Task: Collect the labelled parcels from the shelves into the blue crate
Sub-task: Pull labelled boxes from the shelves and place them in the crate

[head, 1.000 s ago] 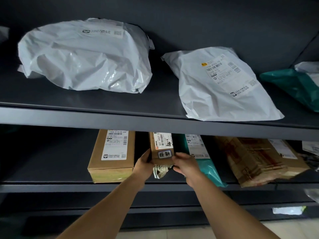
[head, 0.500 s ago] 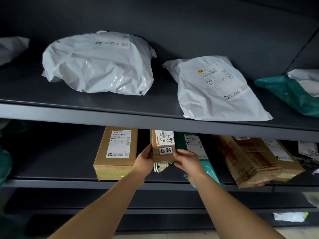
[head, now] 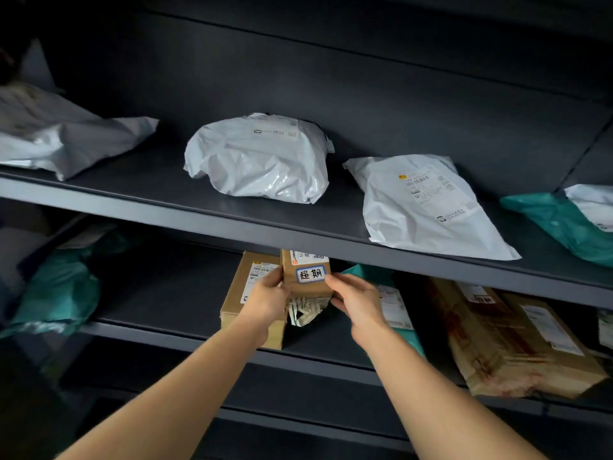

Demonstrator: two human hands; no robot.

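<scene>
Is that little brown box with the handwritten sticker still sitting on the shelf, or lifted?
Lifted, it seems: both hands, left and right, grip the box by its sides, tilted, crumpled wrapping hanging beneath. Any contact with the shelf is hidden.

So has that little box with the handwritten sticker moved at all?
Yes. Gripped by the left hand and right hand, the small box has shifted left: it now overlaps the right edge of the brown carton, where a gap showed before.
</scene>
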